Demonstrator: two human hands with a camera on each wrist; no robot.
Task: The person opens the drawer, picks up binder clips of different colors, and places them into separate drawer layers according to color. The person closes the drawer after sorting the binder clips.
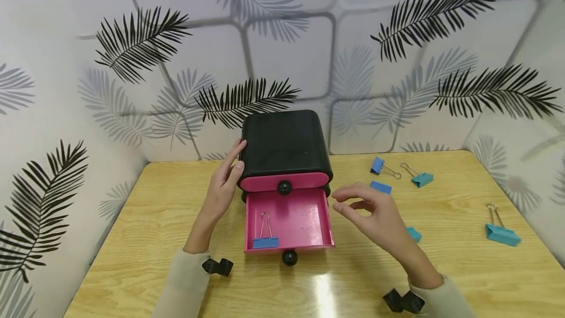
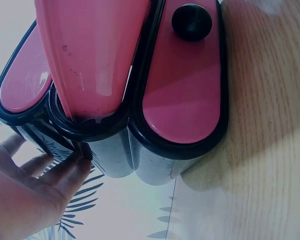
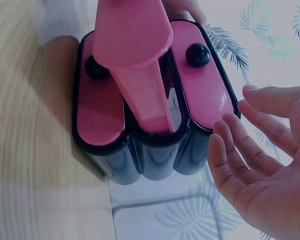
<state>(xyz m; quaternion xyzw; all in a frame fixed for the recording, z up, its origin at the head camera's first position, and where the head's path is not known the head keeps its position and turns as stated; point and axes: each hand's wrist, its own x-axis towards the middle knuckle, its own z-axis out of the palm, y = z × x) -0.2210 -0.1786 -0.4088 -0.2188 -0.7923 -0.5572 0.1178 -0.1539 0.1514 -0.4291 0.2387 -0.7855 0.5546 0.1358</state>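
Note:
A black drawer cabinet (image 1: 284, 141) with pink drawer fronts stands on the table. Its middle drawer (image 1: 304, 220) is pulled out, while the top drawer (image 1: 265, 182) and the bottom drawer (image 2: 185, 105) are closed. One blue binder clip (image 1: 266, 243) lies at the front left inside the pulled-out drawer. My left hand (image 1: 222, 183) rests against the cabinet's left side, its fingers extended along the black shell. Beside the pulled-out drawer's right wall, my right hand (image 1: 375, 212) hovers with loosely bent fingers, thumb and forefinger apart and nothing between them.
Two blue binder clips, one (image 1: 377, 165) behind the other (image 1: 381, 187), lie right of the cabinet. Teal clips lie at the back (image 1: 422, 179), at the far right (image 1: 503, 234) and partly hidden behind my right wrist (image 1: 414, 233). A leaf-patterned wall (image 1: 287, 63) stands behind the table.

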